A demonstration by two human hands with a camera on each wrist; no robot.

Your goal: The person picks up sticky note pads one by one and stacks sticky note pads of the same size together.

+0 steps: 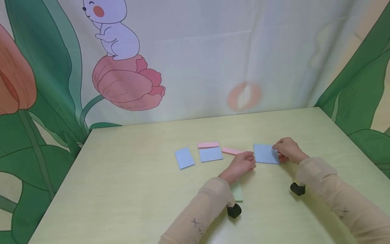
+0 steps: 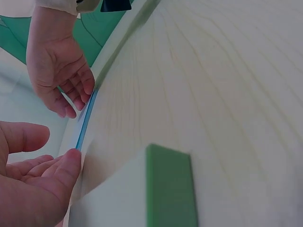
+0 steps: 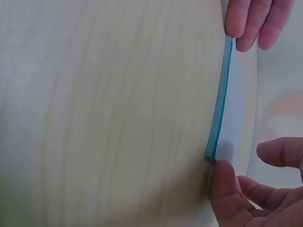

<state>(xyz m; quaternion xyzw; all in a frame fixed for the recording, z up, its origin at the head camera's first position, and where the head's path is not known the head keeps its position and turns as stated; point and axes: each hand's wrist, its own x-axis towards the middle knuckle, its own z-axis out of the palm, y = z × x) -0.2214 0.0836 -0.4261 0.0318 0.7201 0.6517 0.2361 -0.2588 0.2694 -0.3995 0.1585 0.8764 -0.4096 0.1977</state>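
A light blue square pad [image 1: 264, 154], which looks like sticky notes, lies flat on the table between my two hands. My right hand [image 1: 289, 149] is at its right edge; in the right wrist view, a fingertip touches the near corner of the pad [image 3: 220, 101], and the thumb stands apart. At the left edge is my left hand [image 1: 240, 166], its fingers extended and a fingertip against the pad's edge [image 2: 86, 122] in the left wrist view. A green pad [image 1: 237, 192] lies partly hidden under my left forearm, its green side [image 2: 170, 189] close to the left wrist camera.
Left of my hands lie two smaller blue pads, one tilted [image 1: 184, 158] and one straighter [image 1: 211, 154]. A pink strip [image 1: 208, 145] lies behind the straighter one; another pink strip [image 1: 232, 151] reaches behind my left hand. A printed curtain [image 1: 195, 67] hangs at the table's back edge.
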